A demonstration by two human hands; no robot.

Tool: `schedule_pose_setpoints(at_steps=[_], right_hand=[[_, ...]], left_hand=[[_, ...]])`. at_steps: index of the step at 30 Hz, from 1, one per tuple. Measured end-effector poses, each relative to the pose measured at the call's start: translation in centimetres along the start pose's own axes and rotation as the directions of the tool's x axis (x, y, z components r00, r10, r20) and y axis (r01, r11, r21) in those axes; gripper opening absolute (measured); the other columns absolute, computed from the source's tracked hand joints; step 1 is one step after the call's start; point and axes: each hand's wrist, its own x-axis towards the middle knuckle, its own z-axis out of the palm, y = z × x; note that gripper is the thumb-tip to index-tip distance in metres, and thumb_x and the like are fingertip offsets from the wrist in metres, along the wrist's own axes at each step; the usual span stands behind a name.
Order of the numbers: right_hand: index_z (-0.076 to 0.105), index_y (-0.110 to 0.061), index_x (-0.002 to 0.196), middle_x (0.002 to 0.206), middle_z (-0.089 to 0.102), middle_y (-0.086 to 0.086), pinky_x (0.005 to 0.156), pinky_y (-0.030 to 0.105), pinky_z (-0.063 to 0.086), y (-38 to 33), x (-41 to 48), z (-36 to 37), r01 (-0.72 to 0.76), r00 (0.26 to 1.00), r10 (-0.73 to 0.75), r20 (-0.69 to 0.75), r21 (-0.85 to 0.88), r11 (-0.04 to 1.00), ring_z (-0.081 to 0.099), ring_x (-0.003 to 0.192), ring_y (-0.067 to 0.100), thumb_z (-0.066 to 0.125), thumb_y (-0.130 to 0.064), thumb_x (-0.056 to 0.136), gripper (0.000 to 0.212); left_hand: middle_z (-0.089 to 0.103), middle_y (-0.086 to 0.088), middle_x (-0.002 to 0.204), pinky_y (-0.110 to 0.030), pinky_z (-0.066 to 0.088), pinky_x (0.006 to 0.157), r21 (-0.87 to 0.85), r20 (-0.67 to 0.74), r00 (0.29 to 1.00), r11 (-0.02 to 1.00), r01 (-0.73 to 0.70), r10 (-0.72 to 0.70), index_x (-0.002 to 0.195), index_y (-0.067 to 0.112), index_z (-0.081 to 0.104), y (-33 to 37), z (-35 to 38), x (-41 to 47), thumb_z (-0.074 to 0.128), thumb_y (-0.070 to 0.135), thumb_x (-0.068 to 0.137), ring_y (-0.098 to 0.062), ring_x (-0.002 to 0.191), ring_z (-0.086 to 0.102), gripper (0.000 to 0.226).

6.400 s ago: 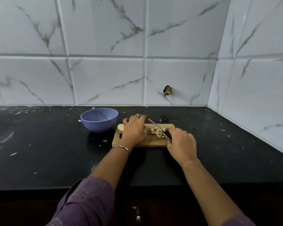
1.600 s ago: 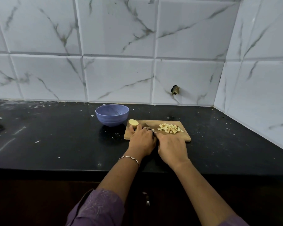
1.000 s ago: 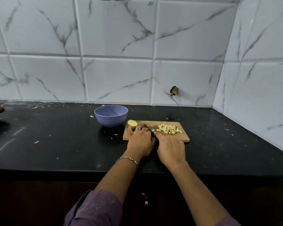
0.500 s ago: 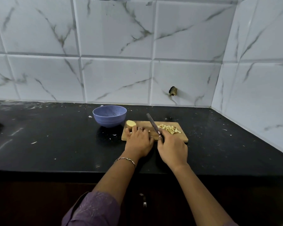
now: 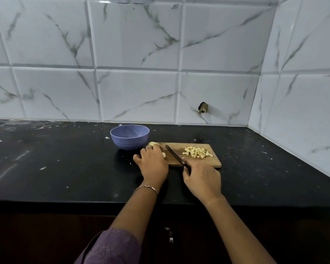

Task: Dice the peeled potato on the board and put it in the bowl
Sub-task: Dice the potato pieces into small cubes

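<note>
Potato [image 5: 153, 144] left to cut sits at the board's [image 5: 216, 163] left end, pinned under the curled fingers of the left hand [image 5: 153, 162]; the right hand [image 5: 202, 180] is wrapped round the handle of the knife [image 5: 174, 155], blade slanting across the wood toward those fingers; diced pieces [image 5: 196, 152] lie heaped near the right end; the bowl [image 5: 130, 137] stands just beside the left edge. Risk, I'd say: the small rounded piece slips and the blade meets a fingertip; the board could skid too.

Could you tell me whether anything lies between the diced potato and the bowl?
Yes: the left hand, holding the uncut potato piece, and the dark-bladed knife lie between the pale potato dice and the round purple bowl.
</note>
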Motion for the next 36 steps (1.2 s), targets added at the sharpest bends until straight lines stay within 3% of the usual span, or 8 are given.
schedule_pose_setpoints(at_steps=[3,5,13,17,21,27,36], right_hand=[[0.060,-0.035,0.129,0.092,0.070,-0.011,0.066,0.025,0.050,0.0,-0.1,0.3,0.028,1.000,-0.028,-0.009,-0.047,0.998,0.065,0.082,0.008,0.052,-0.035,0.098,0.033],[0.060,-0.035,0.128,0.090,0.070,-0.010,0.064,0.025,0.048,-0.1,0.0,0.5,0.034,0.999,-0.036,-0.014,-0.077,0.996,0.065,0.081,0.009,0.051,-0.034,0.098,0.031],[0.060,-0.033,0.129,0.082,0.067,-0.008,0.056,0.026,0.038,0.5,0.9,0.8,0.040,0.999,-0.045,-0.029,-0.174,0.984,0.061,0.073,0.013,0.047,-0.028,0.100,0.032],[0.060,-0.033,0.132,0.078,0.062,-0.007,0.055,0.025,0.039,1.2,1.7,1.0,0.036,0.999,-0.041,-0.019,-0.216,0.976,0.046,0.067,0.012,0.047,-0.029,0.101,0.034],[0.060,-0.033,0.130,0.079,0.065,-0.007,0.056,0.026,0.044,1.3,1.9,1.2,0.020,1.000,-0.024,-0.017,-0.211,0.977,0.049,0.066,0.012,0.048,-0.028,0.100,0.032],[0.064,-0.028,0.117,0.070,0.052,-0.011,0.053,0.025,0.040,1.4,1.5,1.0,0.000,0.999,-0.008,-0.050,-0.140,0.990,0.049,0.063,0.010,0.050,-0.031,0.100,0.023],[0.062,-0.027,0.116,0.071,0.052,-0.011,0.051,0.023,0.034,1.1,1.2,0.4,0.005,0.999,-0.010,-0.032,-0.130,0.991,0.048,0.062,0.008,0.047,-0.035,0.101,0.023]], left_hand=[[0.054,-0.003,0.127,-0.045,0.027,0.099,-0.118,0.043,0.987,0.980,0.159,-0.155,0.121,0.022,0.052,-0.7,-0.4,0.5,0.056,0.011,0.091,-0.023,0.122,0.045,0.032],[0.055,-0.003,0.127,-0.045,0.027,0.099,-0.120,0.041,0.984,0.977,0.178,-0.174,0.120,0.022,0.053,-0.8,-0.4,0.5,0.057,0.013,0.090,-0.023,0.121,0.046,0.031],[0.052,-0.007,0.128,-0.047,0.028,0.099,0.014,0.106,0.988,0.994,0.110,-0.110,0.120,0.020,0.060,-0.7,-0.2,0.3,0.050,0.043,0.094,-0.028,0.123,0.042,0.035],[0.052,-0.007,0.127,-0.049,0.028,0.101,0.039,0.104,0.992,0.997,0.067,-0.070,0.118,0.021,0.062,-0.7,0.1,0.3,0.047,0.044,0.095,-0.028,0.122,0.041,0.035],[0.055,-0.004,0.122,-0.050,0.028,0.101,0.044,0.089,0.996,0.999,0.024,-0.028,0.112,0.020,0.065,-0.5,0.1,0.3,0.047,0.040,0.096,-0.026,0.119,0.043,0.031],[0.059,-0.001,0.117,-0.048,0.026,0.098,0.044,0.056,0.998,0.999,-0.006,0.003,0.108,0.022,0.067,-0.6,0.3,0.4,0.049,0.037,0.095,-0.024,0.116,0.046,0.027],[0.065,-0.001,0.105,-0.045,0.027,0.097,0.110,0.040,0.998,0.992,-0.057,0.053,0.105,0.026,0.066,-0.5,0.3,0.5,0.047,0.037,0.099,-0.023,0.109,0.050,0.023]])
